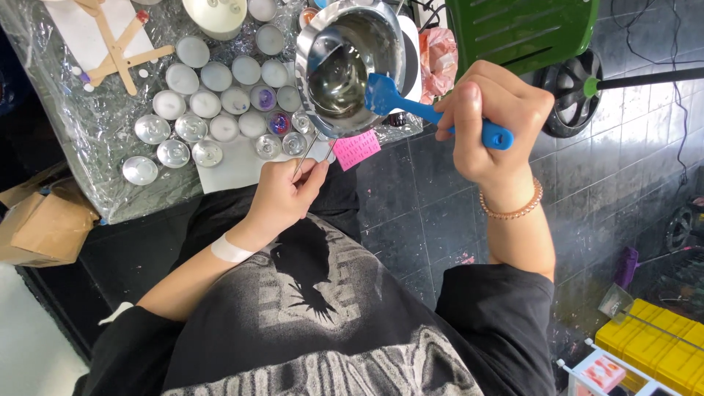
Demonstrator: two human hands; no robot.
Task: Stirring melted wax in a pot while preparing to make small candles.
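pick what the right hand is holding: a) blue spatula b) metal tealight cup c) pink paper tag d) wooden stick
a, the right hand grips the handle of the blue spatula, whose blade rests against the rim of the metal pouring pot.

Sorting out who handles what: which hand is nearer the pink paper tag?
Left. The left hand sits just left of the pink tag, gripping the pot's wire handle; the right hand holds the blue spatula farther right.
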